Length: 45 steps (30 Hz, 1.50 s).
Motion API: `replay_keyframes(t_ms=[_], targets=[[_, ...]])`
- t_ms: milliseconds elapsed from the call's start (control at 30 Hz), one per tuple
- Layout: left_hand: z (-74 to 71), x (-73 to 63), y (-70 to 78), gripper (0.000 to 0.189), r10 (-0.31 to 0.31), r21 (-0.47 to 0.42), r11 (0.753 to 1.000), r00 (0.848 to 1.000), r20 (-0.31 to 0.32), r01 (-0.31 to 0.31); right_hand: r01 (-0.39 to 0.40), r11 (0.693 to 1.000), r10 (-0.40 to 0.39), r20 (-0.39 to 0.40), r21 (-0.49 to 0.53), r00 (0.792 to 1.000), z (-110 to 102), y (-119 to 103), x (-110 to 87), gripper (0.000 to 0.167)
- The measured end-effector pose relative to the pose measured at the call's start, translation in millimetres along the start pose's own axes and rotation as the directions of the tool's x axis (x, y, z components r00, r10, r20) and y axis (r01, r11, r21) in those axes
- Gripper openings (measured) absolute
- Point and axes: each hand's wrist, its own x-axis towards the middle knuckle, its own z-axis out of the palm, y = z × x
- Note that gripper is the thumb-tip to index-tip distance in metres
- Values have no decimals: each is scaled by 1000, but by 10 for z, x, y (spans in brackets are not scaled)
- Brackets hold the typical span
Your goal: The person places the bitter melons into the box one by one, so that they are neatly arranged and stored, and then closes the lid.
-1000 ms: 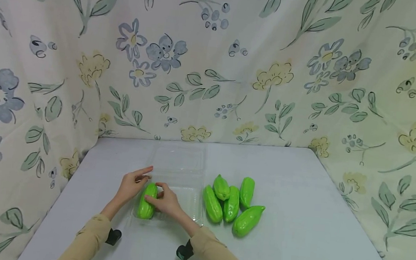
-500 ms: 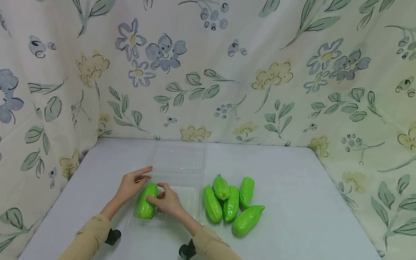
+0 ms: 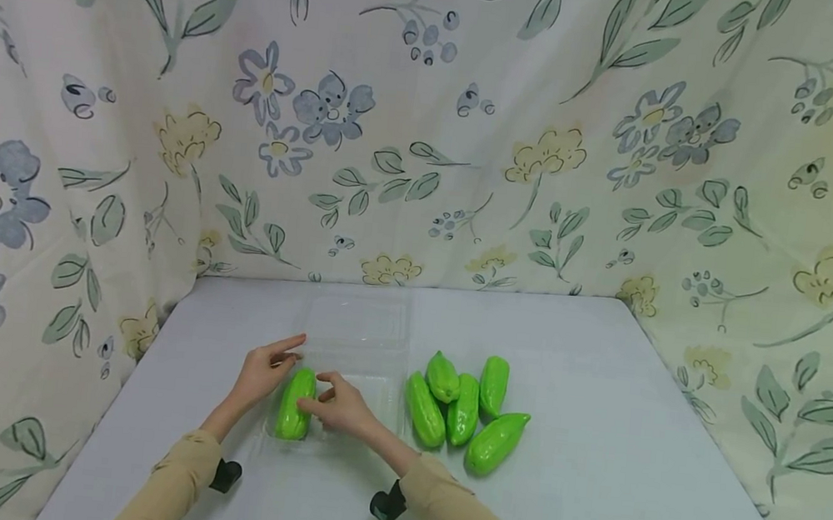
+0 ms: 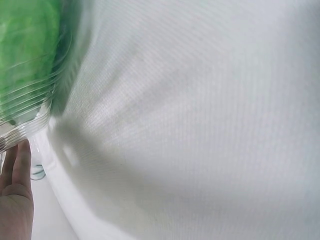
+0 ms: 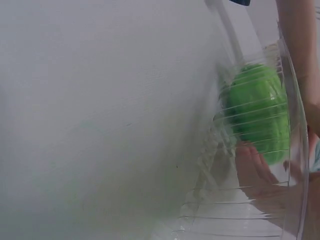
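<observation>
A glossy, bright green, long gourd-like vegetable [image 3: 295, 404] lies lengthwise in the left side of a clear plastic container [image 3: 379, 379]. My left hand [image 3: 262, 372] holds the container's back-left rim; in the left wrist view its fingers [image 4: 21, 167] meet the ribbed plastic edge. Just right of the vegetable is my right hand [image 3: 344, 408], thumb close to its side and index finger lifted clear of it. Whether the thumb still touches, I cannot tell. Through the ribbed wall, the right wrist view shows the vegetable [image 5: 257, 112] and the right fingers beside it.
The container's clear lid [image 3: 356, 319] lies folded open toward the back. Several more green vegetables [image 3: 464, 411] lie grouped on the white table [image 3: 590, 494], right of the container. A floral curtain [image 3: 429, 127] hangs behind and on both sides.
My right hand has drawn slightly rightward, its index finger coming away from the vegetable. The vegetable and my left hand have stayed in place.
</observation>
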Motion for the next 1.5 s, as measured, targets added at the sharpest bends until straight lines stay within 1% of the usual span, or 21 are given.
replay_keyframes(t_ms=[100,200,333,433,600,867,1067,1167,1333,1500], targets=[[6,-5,-5,40,12,6,1000,1000,-7,-12,10,999,-10,-2,-36,1000,-16,-11,-27,59],[4,-5,-9,39,4,2,1000,1000,-7,-4,22,998,-22,-1,-63,1000,-27,-19,-56,58],[2,-8,-22,39,-7,-13,1000,1000,3,8,47,997,-46,26,-57,999,-54,-26,-97,57],[2,-8,-29,40,-2,-22,1000,1000,4,2,63,996,-61,42,-59,997,-96,-35,-127,58],[8,1,-34,40,-6,-24,1000,1000,-1,6,87,994,-84,36,-69,996,-210,-75,-186,59],[6,1,-37,41,-37,-14,999,999,11,37,108,994,-107,37,-24,994,-347,-101,-266,57],[1,-3,-16,42,-45,-17,999,999,21,46,140,990,-139,41,-26,989,-430,-114,-334,54],[-5,-2,-3,42,-43,-18,999,999,24,43,143,989,-143,32,-29,989,-476,-120,-373,53],[-10,3,1,41,-19,-17,1000,1000,20,19,157,988,-157,20,-10,987,-580,-116,-454,52],[-15,1,10,41,-5,-20,1000,1000,15,6,167,986,-167,9,24,986,-741,-100,-566,52]])
